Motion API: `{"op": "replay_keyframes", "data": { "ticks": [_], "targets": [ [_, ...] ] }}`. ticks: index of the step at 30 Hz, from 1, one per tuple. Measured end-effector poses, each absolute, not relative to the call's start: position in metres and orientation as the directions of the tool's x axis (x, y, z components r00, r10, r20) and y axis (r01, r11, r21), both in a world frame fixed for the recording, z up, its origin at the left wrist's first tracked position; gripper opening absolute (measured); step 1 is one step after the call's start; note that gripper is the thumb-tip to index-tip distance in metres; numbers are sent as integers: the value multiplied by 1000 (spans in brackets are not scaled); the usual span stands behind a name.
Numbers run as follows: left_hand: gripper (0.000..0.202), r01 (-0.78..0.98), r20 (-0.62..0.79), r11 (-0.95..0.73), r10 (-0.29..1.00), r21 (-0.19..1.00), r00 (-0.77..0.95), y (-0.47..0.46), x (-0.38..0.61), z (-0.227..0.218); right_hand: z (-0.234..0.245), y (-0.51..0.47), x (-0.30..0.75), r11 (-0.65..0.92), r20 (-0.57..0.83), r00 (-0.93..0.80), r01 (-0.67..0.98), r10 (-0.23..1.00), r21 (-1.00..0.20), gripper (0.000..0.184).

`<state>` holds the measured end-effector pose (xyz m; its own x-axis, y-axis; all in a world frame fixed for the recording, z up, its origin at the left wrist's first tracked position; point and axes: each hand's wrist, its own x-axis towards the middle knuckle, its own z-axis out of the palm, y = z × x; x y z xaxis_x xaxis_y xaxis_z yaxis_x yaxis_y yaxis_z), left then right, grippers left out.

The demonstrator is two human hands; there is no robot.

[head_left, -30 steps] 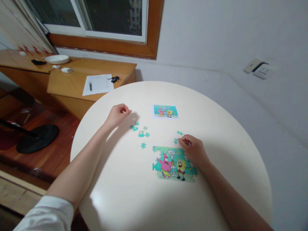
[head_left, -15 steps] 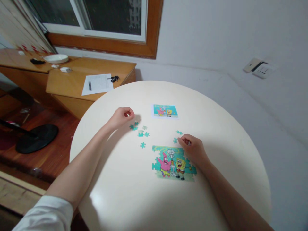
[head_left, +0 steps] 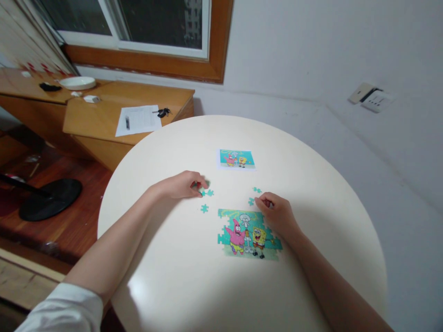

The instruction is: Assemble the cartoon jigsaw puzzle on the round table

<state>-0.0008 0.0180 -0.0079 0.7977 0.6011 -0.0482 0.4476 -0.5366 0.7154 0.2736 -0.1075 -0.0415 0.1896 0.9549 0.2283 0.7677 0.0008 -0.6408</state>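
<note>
A partly assembled jigsaw puzzle (head_left: 238, 237) with cartoon figures lies on the white round table (head_left: 173, 276); its edges are uneven. My left hand (head_left: 185, 185) reaches over the loose green pieces left of the puzzle, thumb and forefinger apart around some of them and hiding others. One loose puzzle piece (head_left: 204, 208) lies just below that hand. My right hand (head_left: 278, 212) rests at the puzzle's upper right corner, its fingers curled into a pinch. Beside its fingertips is a green puzzle piece (head_left: 251, 201), with more green pieces (head_left: 257, 189) just above. Whatever the pinch holds is hidden.
A printed picture card (head_left: 236, 159) of the same scene lies farther back on the table. Beyond the left edge, a wooden cabinet (head_left: 114, 94) bears a paper sheet (head_left: 138, 121), keys (head_left: 162, 112) and a white dish (head_left: 78, 83). A wall rises behind the table.
My left hand has moved right and toward me, from the bare table behind the loose pieces to over them, its fingers parting. My right hand has stayed in place.
</note>
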Motion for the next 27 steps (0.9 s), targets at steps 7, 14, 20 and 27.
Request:
{"op": "replay_keyframes", "data": {
  "ticks": [7, 14, 20, 27],
  "targets": [
    [24, 488, -50, -596, 600, 637, 798, 19, -2, -6, -41, -108, 274, 11, 236, 181, 773, 955, -634, 29],
    [25, 536, -36, -641, 622, 550, 782, 20, -3, -7, -43, -108, 275, 20, 248, 178, 774, 952, -632, 30],
    [27, 571, -52, -652, 635, 499, 771, 22, -5, -9, -43, -108, 275, 14, 241, 184, 767, 953, -642, 30],
    [26, 668, -10, -631, 724, 394, 690, 31, -12, -14, -43, -108, 275, 15, 245, 184, 771, 952, -637, 30]
  ]
}}
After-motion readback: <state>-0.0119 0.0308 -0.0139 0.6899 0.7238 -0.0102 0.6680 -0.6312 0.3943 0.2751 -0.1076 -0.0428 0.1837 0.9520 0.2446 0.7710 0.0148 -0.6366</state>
